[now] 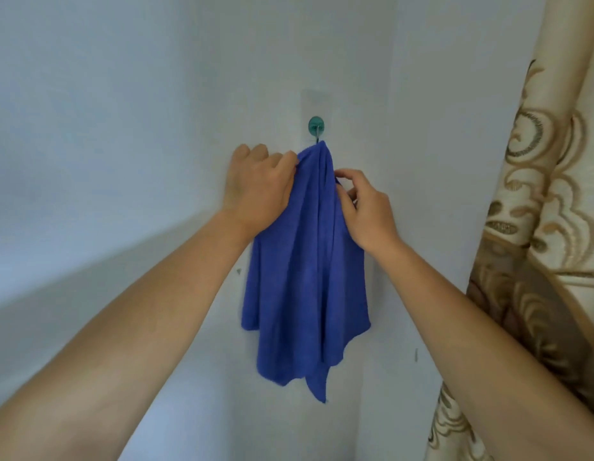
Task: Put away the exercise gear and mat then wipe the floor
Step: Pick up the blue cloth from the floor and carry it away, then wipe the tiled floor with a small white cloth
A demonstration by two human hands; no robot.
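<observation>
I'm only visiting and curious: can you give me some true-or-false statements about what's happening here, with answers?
1. The cloth is blue. True.
2. The cloth lies on the floor. False: it hangs from a hook on the wall.
3. The left hand and the right hand both hold the cloth near its top. True.
4. The hook is red. False: it is green.
5. A curtain hangs left of the cloth. False: the curtain is on the right.
</observation>
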